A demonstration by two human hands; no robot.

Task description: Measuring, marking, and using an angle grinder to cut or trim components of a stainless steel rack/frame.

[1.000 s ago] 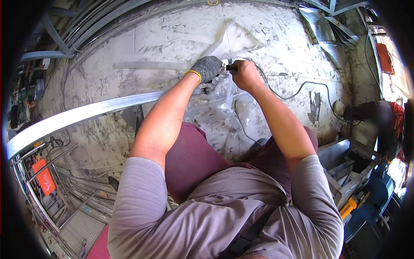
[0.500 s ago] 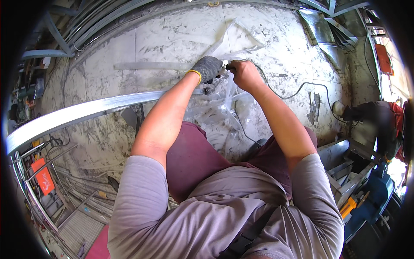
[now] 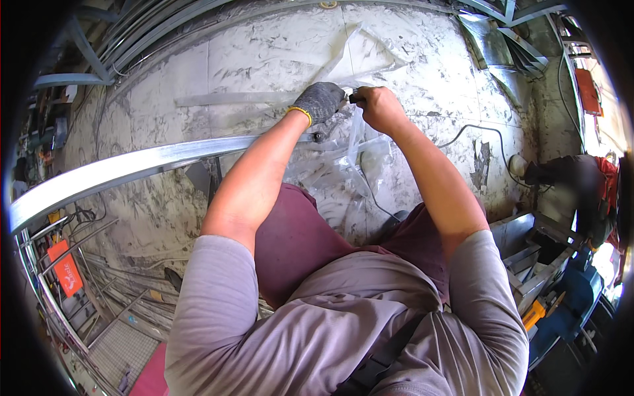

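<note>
At the upper middle of the head view: left hand (image 3: 319, 103), in a grey knit glove (image 3: 310, 109) with a yellow cuff edge, back uppermost, fingers curled; whether they grip anything cannot be told, the glove hiding it. Right hand (image 3: 383, 109), bare, closed in a fist around a short black piece (image 3: 354, 98), kind unclear; its visible end points left and lies in the narrow space between the hands. Contact between piece and glove: cannot tell.

Just below the left hand: one small dark fitting (image 3: 318, 136), by the end of a long silver metal bar (image 3: 132, 164), which passes beneath the left forearm (image 3: 254, 175) and runs off toward the left edge. Left of the glove: one pale translucent strip (image 3: 231, 99), flat on the scuffed pale floor (image 3: 277, 53). Below the hands: crumpled clear sheeting (image 3: 333, 170). To the right: dark cable (image 3: 500, 142), curving across the floor; at the far right, a person (image 3: 609, 178) in red and dark clothing. Upper right: bent sheet metal (image 3: 477, 39). Lower left: one orange-red panel (image 3: 66, 267) on a metal rack (image 3: 56, 313).
</note>
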